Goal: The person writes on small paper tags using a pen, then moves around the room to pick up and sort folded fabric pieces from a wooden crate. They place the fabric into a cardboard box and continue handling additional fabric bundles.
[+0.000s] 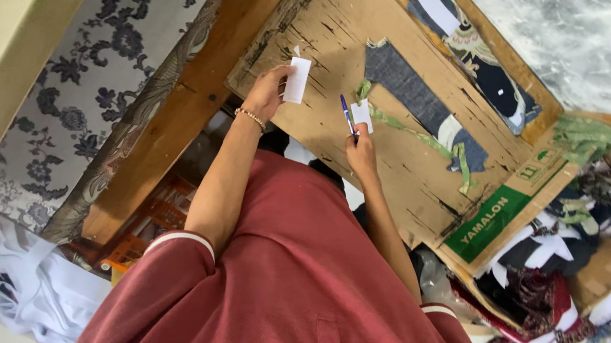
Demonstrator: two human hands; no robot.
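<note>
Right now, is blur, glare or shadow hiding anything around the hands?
Head view: even daylight, no glare; left hand with its white slip and right hand with the blue pen are all sharp; the head view frame sits tilted, with slight softness at the corners.

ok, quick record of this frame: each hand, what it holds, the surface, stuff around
left hand: left hand pinches a white paper slip; bracelet on wrist
right hand: right hand grips a blue pen, small paper tag at its fingertips
surface: worn cardboard sheet
on it: grey cloth strip, green scraps
nearby: pile of cloth pieces
</note>
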